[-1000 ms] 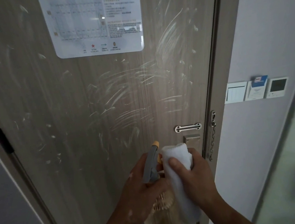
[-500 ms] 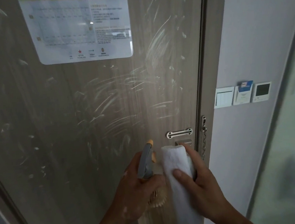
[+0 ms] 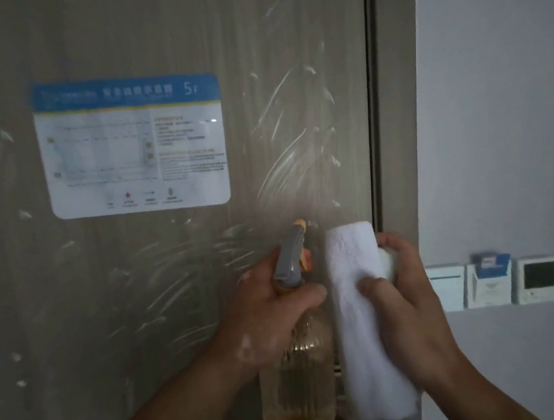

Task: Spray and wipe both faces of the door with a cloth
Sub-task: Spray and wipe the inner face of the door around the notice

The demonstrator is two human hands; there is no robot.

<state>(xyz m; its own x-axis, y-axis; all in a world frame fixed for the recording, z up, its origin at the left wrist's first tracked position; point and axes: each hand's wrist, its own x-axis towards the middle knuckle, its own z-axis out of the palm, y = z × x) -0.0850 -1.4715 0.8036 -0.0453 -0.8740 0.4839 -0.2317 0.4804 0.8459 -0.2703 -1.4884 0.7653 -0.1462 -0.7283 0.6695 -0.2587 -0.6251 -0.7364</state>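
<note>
Nearest the camera: both hands raised close together in front of the door, low centre of view.
Left hand (image 3: 270,313): closed around the neck of the spray bottle (image 3: 298,374), nozzle aimed at the door; whether a finger sits on the trigger cannot be told.
Bottle contents: amber liquid, low, pooled near the base; no label readable.
Right hand (image 3: 405,302): clamped on the folded white cloth (image 3: 359,306), thumb across its front, cloth hanging down past the palm.
Door (image 3: 142,286): wood-grain face just beyond the hands, streaked with pale smears and flecks across the middle and right.
Risk, overspray: nozzle sits near the notice (image 3: 131,145); mist could wet the print and lift its edges.
Risk, streaking: if the smears dry before wiping, they probably stay visible.
Risk, grip: wet fingers on a smooth bottle could slip.
Risk, electrics: wall panels (image 3: 493,284) lie beside the frame; stray spray could reach them.
Writing: notice header reads "5F" in white on blue; remaining characters too blurred to read; one red star below.
Task status: this face looks partly worked; other face not in view.
</note>
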